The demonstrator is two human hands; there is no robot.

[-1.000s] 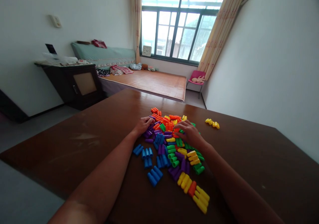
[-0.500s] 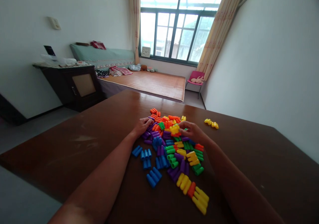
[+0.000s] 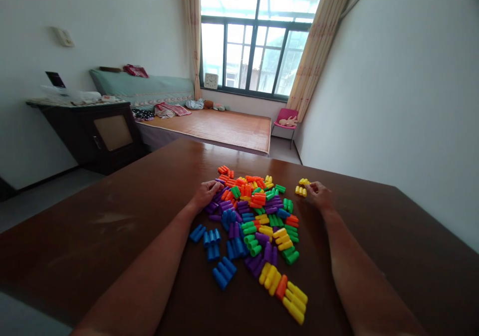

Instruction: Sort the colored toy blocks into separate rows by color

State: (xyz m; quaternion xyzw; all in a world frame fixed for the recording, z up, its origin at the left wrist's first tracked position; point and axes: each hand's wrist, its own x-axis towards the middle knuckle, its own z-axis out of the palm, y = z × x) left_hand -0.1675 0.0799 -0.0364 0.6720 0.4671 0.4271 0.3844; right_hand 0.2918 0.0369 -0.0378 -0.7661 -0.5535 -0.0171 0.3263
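Note:
A pile of plastic blocks in orange, green, purple, blue and yellow lies on the brown table [image 3: 149, 191]. At the pile's left edge, by the purple blocks [image 3: 226, 206], my left hand [image 3: 205, 195] has its fingers closed; what they hold, if anything, is too small to tell. My right hand [image 3: 320, 195] is to the right of the pile, fingers together at the yellow blocks [image 3: 301, 191]; whether it grips one is unclear. Blue blocks [image 3: 224, 273] lie at the near left, and a yellow and orange row [image 3: 281, 287] at the near right.
Beyond the table stands a bed [image 3: 224, 126] with a mat and cloths. A dark cabinet [image 3: 86, 131] is at the left. Near the window, a pink chair [image 3: 286, 116] holds a soft toy.
My right hand has moved right, from the pile to the separate yellow blocks. The yellow block it was at over the pile has gone from there. The view has shifted slightly.

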